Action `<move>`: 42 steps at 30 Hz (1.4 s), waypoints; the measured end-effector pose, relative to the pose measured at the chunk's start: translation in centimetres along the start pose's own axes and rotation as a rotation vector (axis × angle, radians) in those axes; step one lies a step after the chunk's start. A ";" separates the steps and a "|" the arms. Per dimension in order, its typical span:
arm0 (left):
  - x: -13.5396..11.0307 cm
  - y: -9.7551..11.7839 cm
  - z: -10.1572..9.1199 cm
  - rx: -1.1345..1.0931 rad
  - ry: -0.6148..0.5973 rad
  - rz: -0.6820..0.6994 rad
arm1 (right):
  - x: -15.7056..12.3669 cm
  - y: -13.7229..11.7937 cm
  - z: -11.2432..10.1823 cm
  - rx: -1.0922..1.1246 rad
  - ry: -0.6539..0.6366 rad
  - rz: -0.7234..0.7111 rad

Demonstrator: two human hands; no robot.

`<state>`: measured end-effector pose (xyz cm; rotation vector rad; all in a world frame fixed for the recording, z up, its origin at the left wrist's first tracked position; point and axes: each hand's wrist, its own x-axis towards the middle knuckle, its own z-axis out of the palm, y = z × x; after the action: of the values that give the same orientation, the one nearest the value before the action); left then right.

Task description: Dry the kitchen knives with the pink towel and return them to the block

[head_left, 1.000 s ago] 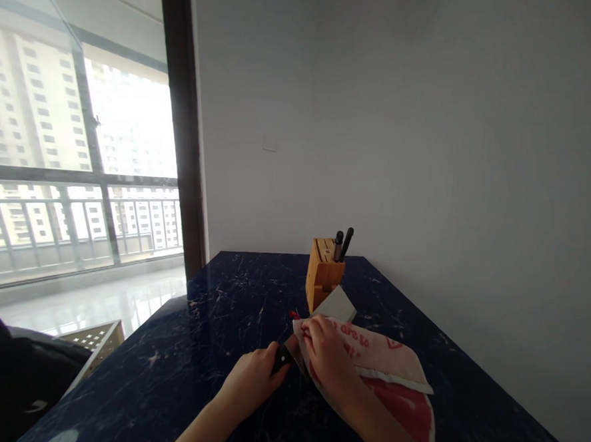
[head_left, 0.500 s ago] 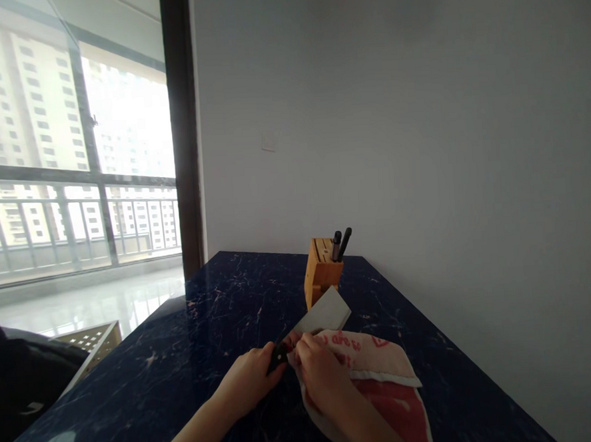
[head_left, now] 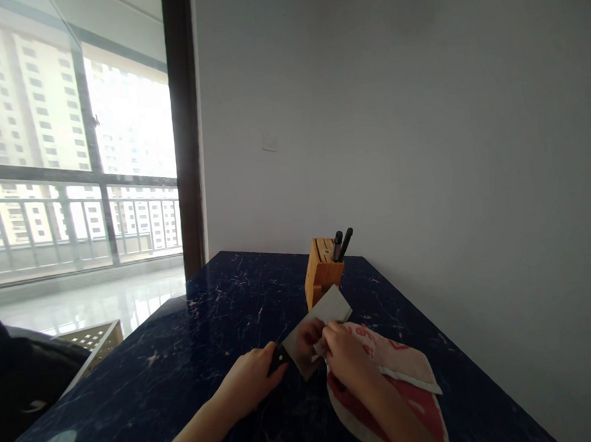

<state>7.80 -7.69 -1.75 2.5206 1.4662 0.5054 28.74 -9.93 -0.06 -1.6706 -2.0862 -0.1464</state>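
My left hand point(head_left: 252, 378) is closed round the black handle of a cleaver point(head_left: 318, 327), whose broad steel blade points away over the dark marble counter point(head_left: 198, 347). My right hand point(head_left: 348, 361) pinches a white and red cloth point(head_left: 400, 388) against the far half of the blade. The rest of the cloth lies on the counter to the right. The near half of the blade is bare and reflects my fingers.
A wooden knife block point(head_left: 322, 271) with two dark handles stands just behind the cleaver, close to the grey wall. On the left, a dark post point(head_left: 184, 128) and a large window. A dark object point(head_left: 14, 371) and a perforated tray point(head_left: 95, 340) sit low at left.
My right hand and the cloth slid along the blade, toward the handle and then out toward the tip, baring the near blade. My left hand kept its grip on the handle.
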 end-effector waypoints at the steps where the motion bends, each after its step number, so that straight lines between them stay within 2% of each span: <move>1: 0.0 0.0 -0.1 0.002 0.000 0.005 | 0.3 0.5 -0.1 -0.007 0.034 0.028; 5: -0.1 0.2 -0.3 0.026 -0.022 -0.012 | 1.2 1.4 -0.4 -0.014 0.187 0.089; 8: -0.1 0.4 -0.4 0.033 -0.030 -0.015 | 1.4 0.9 -0.3 0.017 0.237 0.057; 16: -0.1 0.6 -0.4 0.032 -0.040 -0.055 | 0.4 -2.4 0.2 0.135 0.183 -0.056; 23: -0.2 0.5 -0.3 0.018 -0.019 -0.003 | -0.1 -5.5 0.3 0.154 0.131 -0.110; 33: -0.2 0.7 -0.3 0.017 -0.025 -0.005 | -0.8 -5.9 0.6 0.194 0.115 -0.128; 38: -0.2 0.3 -0.1 0.016 -0.011 -0.002 | -0.7 -5.9 0.8 0.193 0.077 -0.061; 42: -0.2 0.3 0.1 0.017 0.009 0.021 | -0.2 -6.1 0.6 0.249 0.119 -0.069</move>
<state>8.00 -8.02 -1.81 2.5524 1.4543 0.5111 22.81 -11.46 0.54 -1.4101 -1.9839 -0.0064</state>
